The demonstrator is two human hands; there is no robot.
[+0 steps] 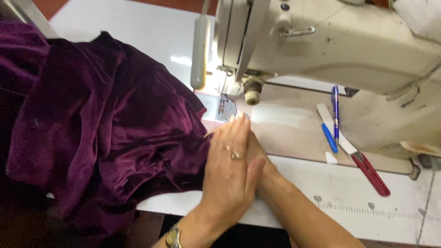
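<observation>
Hands come first, nearest you: your left hand (228, 165) lies flat and open, fingers together, on top of your right hand (258, 154), which is mostly hidden beneath it, so you cannot tell how its fingers are set. Neither is clamped on anything; the left palm presses down at the edge of the deep purple velvet fabric (105, 124), which looks like a way of keeping the slippery cloth flat and steady. A gold wristwatch (173, 238) sits on your left wrist and a ring (235, 154) on one finger.

That velvet lies heaped to your left on the white tabletop (349, 202), part of it spilling over the near edge, its right margin tucked under your hand and pointing at the needle area.

Further right, red-handled thread snips (371, 173) and two blue pens (332, 124) lie beside the machine bed, within easy reach but well apart from the cloth.

Beyond your fingertips stands the cream-coloured industrial sewing machine (340, 41), its presser foot (223, 104) lit by a small lamp (199, 53), just ahead of the fabric edge.
</observation>
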